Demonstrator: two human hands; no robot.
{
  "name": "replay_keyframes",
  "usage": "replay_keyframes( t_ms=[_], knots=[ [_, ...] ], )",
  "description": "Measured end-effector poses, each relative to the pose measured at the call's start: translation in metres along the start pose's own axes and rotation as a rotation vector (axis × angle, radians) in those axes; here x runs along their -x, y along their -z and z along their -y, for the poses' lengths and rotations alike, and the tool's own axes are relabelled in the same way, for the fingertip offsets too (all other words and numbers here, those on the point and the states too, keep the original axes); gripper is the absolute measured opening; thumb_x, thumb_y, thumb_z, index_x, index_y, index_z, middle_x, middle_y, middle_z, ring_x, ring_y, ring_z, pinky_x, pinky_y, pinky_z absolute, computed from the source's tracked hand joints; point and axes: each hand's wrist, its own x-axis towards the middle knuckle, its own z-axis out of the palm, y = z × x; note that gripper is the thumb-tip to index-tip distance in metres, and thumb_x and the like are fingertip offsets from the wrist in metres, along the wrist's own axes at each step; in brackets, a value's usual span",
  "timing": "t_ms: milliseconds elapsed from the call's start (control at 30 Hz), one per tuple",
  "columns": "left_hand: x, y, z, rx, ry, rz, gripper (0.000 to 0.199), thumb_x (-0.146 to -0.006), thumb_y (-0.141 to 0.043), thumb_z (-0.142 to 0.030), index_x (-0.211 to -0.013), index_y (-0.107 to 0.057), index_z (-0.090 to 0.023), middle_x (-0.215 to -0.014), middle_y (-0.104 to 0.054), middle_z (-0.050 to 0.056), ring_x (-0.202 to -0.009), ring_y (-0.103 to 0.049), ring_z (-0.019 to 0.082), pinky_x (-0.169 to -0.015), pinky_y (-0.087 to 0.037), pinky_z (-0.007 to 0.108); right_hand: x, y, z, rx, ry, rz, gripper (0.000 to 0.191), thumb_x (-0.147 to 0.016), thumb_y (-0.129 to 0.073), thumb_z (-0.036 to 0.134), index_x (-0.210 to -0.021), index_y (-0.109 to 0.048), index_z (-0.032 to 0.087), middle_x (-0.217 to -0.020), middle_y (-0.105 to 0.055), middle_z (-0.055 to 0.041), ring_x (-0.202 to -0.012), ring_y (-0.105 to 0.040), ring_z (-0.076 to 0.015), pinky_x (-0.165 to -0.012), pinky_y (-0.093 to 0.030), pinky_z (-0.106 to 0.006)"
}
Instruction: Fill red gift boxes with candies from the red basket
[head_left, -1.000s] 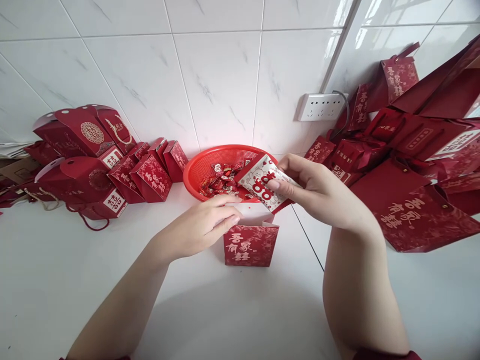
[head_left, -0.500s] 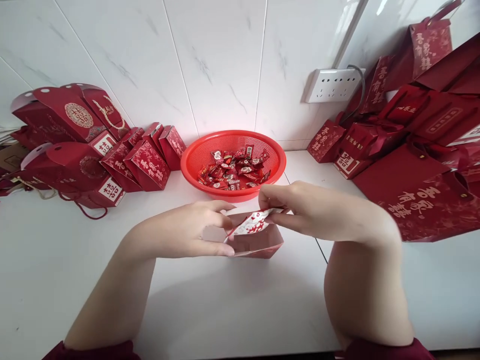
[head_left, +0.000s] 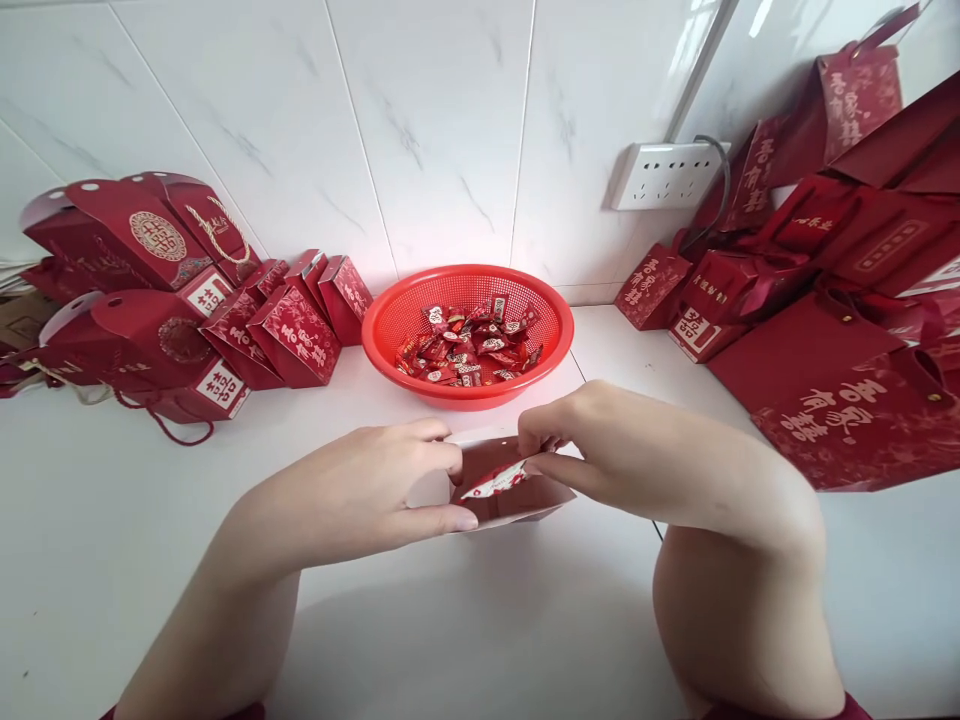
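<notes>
- The left hand (head_left: 360, 490) is grasping the open paper bag (head_left: 544, 494) at its nine o'clock edge, on the table (head_left: 465, 620).
- The right hand (head_left: 615, 440) is pinching a white-and-red packet (head_left: 496, 482), angled in the bag's mouth.
- At twelve o'clock beyond, a red plastic basket (head_left: 469, 396) is holding wrapped candies (head_left: 469, 345).

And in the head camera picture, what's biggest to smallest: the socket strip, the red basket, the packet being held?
1. Red basket
2. Socket strip
3. Packet, counting only the part that shows
</notes>
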Motion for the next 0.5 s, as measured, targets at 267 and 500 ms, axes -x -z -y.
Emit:
replay_keyframes(
  t_ms=[267,500],
  knots=[
    [0.0,-0.004,0.003,0.116,0.048,-0.133,0.046,-0.097,-0.04,-0.049,-0.071,-0.065,-0.02,-0.085,-0.062,0.004,-0.07,-0.059,0.018,-0.064,-0.039,0.029,-0.015,-0.014,0.012,0.238,0.137,0.037,0.028,-0.083,-0.046,0.005,-0.059,-0.054,0.016,-0.056,-0.055,0.0004,-0.051,-0.038,-0.0103,-0.051,-0.023,-0.03],
    [0.001,-0.006,0.004,0.208,0.096,-0.158,0.042,-0.095,-0.043,-0.048,-0.072,-0.065,-0.021,-0.085,-0.069,0.003,-0.067,-0.062,0.018,-0.06,-0.041,0.029,-0.017,-0.016,0.01,0.331,0.108,0.005,0.028,-0.079,-0.046,0.007,-0.053,-0.047,0.017,-0.048,-0.045,-0.0002,-0.049,-0.032,-0.0116,-0.052,-0.024,-0.031]
  ],
)
